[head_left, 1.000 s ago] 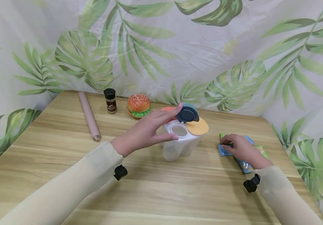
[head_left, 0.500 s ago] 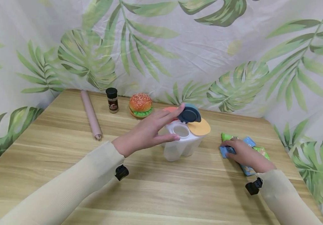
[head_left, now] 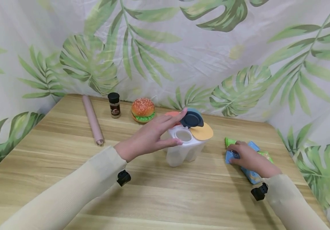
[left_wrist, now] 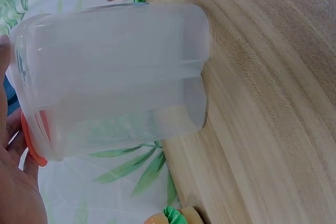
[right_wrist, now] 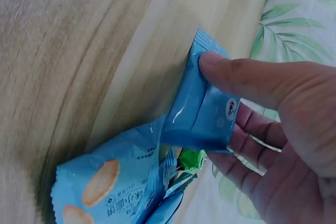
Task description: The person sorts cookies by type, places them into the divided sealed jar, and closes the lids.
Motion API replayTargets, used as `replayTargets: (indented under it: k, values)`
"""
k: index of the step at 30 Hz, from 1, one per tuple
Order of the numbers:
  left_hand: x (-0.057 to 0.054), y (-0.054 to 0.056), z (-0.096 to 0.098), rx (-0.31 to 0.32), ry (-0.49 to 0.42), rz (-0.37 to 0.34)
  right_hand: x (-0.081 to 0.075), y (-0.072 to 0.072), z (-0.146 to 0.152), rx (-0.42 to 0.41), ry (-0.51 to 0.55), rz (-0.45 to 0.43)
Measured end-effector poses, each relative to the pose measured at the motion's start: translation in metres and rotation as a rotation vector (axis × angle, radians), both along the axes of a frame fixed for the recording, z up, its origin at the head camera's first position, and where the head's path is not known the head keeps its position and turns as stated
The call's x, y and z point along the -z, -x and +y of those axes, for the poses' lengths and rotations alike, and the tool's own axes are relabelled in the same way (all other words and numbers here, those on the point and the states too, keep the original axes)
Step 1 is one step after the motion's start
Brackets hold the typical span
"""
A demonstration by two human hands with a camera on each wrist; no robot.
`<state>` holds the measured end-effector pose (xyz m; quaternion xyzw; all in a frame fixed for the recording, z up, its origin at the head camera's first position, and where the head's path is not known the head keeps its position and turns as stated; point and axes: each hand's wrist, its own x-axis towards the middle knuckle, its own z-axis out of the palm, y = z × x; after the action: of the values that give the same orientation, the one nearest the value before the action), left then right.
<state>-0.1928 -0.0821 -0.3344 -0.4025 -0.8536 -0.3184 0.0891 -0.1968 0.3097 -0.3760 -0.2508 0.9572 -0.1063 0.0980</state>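
A translucent container [head_left: 174,156] stands upright on the table, with one round opening uncovered and its dark blue flip lid [head_left: 192,119] raised. A yellow-orange lid [head_left: 204,131] and a red lid [left_wrist: 31,140] cover other openings. My left hand [head_left: 150,135] reaches over the container top, its fingers extended near the raised lid and its thumb near the opening's rim. My right hand [head_left: 249,157] pinches a small blue snack packet [right_wrist: 202,108] between thumb and fingers. Beneath and beside that hand lie another blue packet [right_wrist: 107,177] with biscuit pictures and green packets [head_left: 230,141].
At the back left stand a pink rolled-up cylinder [head_left: 92,121] lying flat, a black-capped spice jar [head_left: 114,105] and a toy hamburger [head_left: 143,110]. A leaf-patterned cloth [head_left: 165,57] hangs behind the wooden table [head_left: 165,204].
My right hand has drawn slightly toward me at the packets, and more of the green packet shows. The left hand stays at the container; the view has shifted a little.
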Motion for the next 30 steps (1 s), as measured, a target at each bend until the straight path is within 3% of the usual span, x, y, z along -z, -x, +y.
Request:
replayTargets:
  k: [8, 13, 24, 30]
  values:
    - [0.001, 0.001, 0.0, 0.007, -0.003, -0.005, -0.003, -0.004, 0.0, 0.021, 0.087, 0.044]
    - [0.0, 0.0, 0.0, 0.006, -0.002, -0.015, -0.019, -0.012, -0.007, 0.032, 0.183, 0.081]
    - [0.0, 0.001, -0.002, -0.004, 0.01, -0.018, -0.059, -0.031, -0.039, -0.062, 0.417, 0.516]
    - [-0.005, 0.001, -0.001, 0.012, 0.021, -0.01, -0.072, -0.037, -0.058, -0.066, 0.523, 0.606]
